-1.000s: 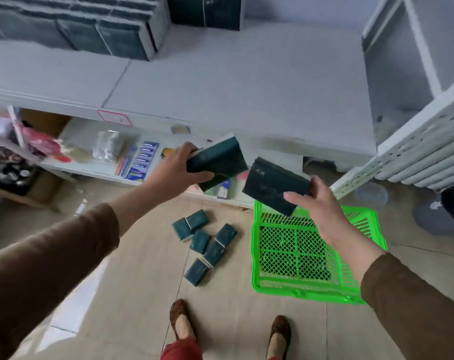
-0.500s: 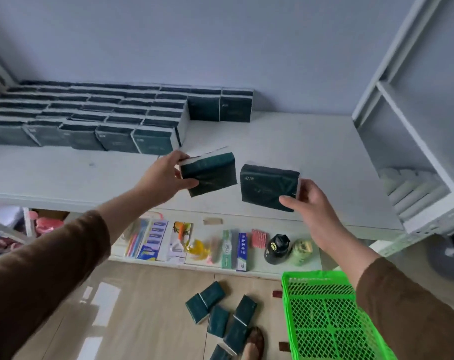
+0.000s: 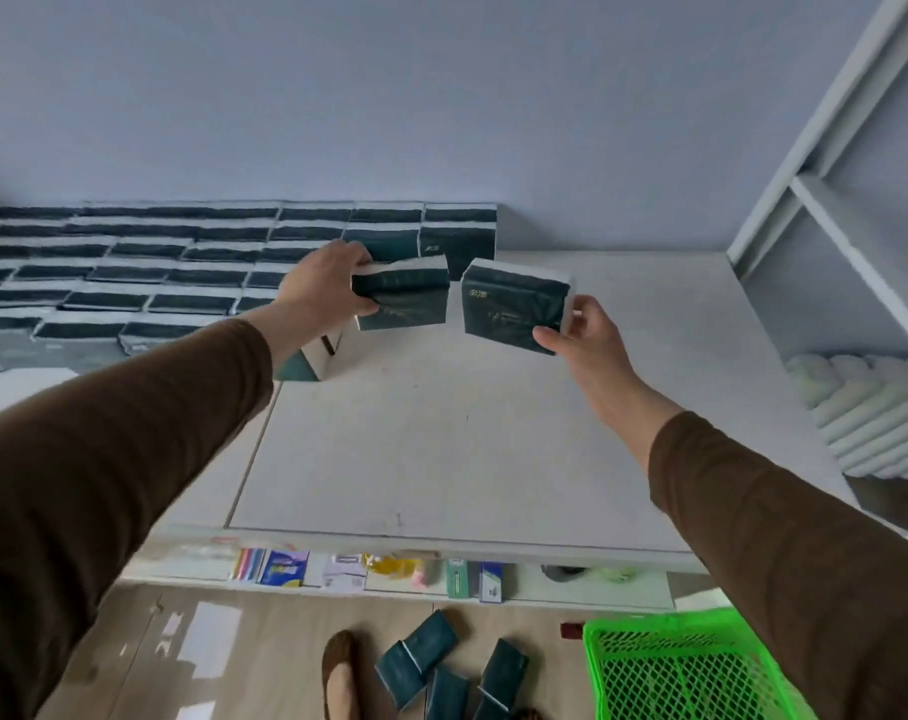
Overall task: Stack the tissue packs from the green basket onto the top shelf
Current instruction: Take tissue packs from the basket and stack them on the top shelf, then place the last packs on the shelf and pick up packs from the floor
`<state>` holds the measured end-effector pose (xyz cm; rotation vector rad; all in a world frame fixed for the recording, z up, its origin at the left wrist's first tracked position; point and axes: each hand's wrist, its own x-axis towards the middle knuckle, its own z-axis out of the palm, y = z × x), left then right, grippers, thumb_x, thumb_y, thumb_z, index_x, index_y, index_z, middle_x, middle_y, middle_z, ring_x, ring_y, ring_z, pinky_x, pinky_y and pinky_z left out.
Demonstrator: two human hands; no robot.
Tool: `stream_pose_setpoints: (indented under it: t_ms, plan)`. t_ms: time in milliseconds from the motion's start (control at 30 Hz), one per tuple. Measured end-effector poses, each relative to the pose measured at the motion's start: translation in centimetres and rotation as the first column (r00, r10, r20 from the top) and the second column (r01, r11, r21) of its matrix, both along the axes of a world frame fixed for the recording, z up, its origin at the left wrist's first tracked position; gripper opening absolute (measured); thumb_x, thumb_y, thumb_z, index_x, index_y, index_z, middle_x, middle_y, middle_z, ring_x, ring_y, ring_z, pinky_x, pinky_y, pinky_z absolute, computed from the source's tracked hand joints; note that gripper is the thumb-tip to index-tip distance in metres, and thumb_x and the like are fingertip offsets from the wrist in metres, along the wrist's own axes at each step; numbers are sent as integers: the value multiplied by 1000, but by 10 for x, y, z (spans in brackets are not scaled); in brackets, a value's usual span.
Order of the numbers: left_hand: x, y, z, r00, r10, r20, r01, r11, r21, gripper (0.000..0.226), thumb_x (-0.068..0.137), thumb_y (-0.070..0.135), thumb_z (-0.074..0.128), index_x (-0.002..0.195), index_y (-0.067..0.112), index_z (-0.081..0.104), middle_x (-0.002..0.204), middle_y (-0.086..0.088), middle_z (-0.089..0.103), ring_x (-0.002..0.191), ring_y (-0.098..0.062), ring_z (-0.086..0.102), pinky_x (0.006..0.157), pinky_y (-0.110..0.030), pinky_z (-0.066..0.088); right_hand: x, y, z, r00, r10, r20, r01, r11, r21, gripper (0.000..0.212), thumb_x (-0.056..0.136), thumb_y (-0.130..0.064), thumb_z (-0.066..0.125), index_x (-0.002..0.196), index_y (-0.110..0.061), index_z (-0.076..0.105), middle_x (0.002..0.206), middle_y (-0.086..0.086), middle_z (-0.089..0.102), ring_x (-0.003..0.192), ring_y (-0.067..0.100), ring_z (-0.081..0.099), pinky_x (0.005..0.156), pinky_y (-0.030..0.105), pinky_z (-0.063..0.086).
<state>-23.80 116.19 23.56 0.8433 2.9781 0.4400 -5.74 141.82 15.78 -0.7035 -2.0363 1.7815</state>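
Note:
My left hand [image 3: 323,285] grips a dark green tissue pack [image 3: 403,299] over the white top shelf [image 3: 457,439], right beside the end of the stacked rows of tissue packs [image 3: 129,272]. My right hand [image 3: 589,335] holds a second dark green tissue pack [image 3: 511,306] just to the right, above bare shelf. The green basket [image 3: 670,667] stands on the floor at the lower right, with only its mesh showing. Several more tissue packs [image 3: 441,667] lie on the floor beside it.
A lower shelf [image 3: 379,571] carries small packaged goods. A white rack [image 3: 831,241] with pale rolls [image 3: 867,407] stands to the right. A grey wall backs the shelf. My shoe [image 3: 340,672] is on the wooden floor.
Both hands have risen from near the basket and reached forward over the top shelf with a pack each. The view has tilted upward from the floor to the shelf.

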Motion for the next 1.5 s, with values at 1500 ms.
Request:
stream_pose_setpoints:
  t_ms: [1500]
  plan:
    - [321, -186, -163, 969, -128, -211, 155, 981, 119, 35, 84, 37, 60, 117, 28, 55, 128, 6, 48, 116, -24, 44, 95, -36, 31, 248, -216, -83, 987, 139, 81, -161, 878, 451, 17, 91, -11, 62, 107, -19, 64, 106, -9, 58, 102, 14, 54, 90, 35, 47]
